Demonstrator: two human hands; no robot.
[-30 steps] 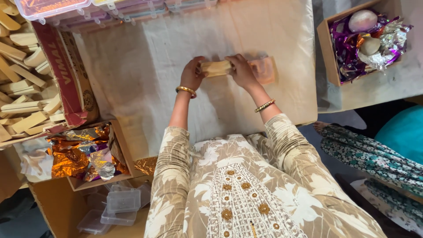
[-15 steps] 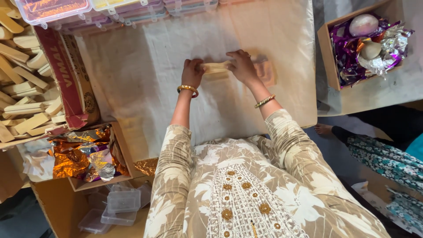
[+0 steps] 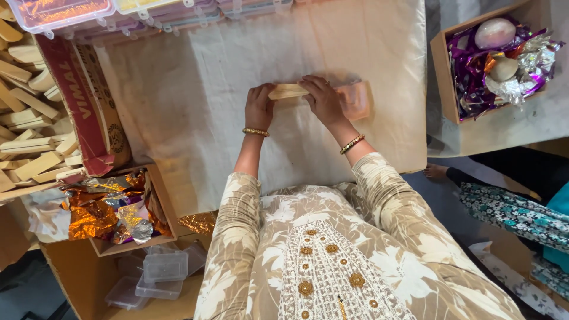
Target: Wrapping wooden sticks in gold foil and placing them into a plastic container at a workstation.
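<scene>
While gripped: seemingly pale wooden piece (image 3: pixel 288 91).

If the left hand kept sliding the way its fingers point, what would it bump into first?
Probably the pale wooden piece that the left hand already touches; past it, bare cloth, then the clear plastic boxes at the far edge.

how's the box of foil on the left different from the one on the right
The left box holds mostly orange and gold foil and sits low beside the person; the right box holds purple and silver foil with two pale rounded pieces on top, farther up. Both are open brown cardboard.
</scene>
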